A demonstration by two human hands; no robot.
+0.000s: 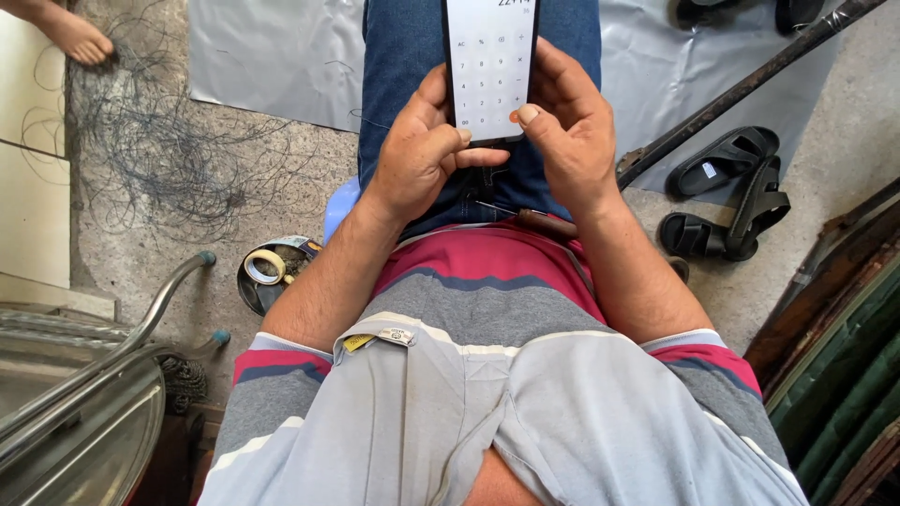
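A smartphone [490, 66] with a white calculator screen rests over my jeans-clad lap. My left hand [422, 150] grips its lower left edge, fingers curled under it. My right hand [567, 126] holds the lower right edge, and its thumb presses a key at the bottom right of the screen. A brown-handled tool [548, 223] lies across my lap just below my right wrist.
Tangled dark wire [155, 155] lies on the concrete floor at left. A roll of tape [265, 266] sits in a round tin. Black sandals [727, 197] and a long metal bar [741, 89] are at right. Metal chair tubing [103, 356] stands lower left. Another person's bare foot [75, 36] is top left.
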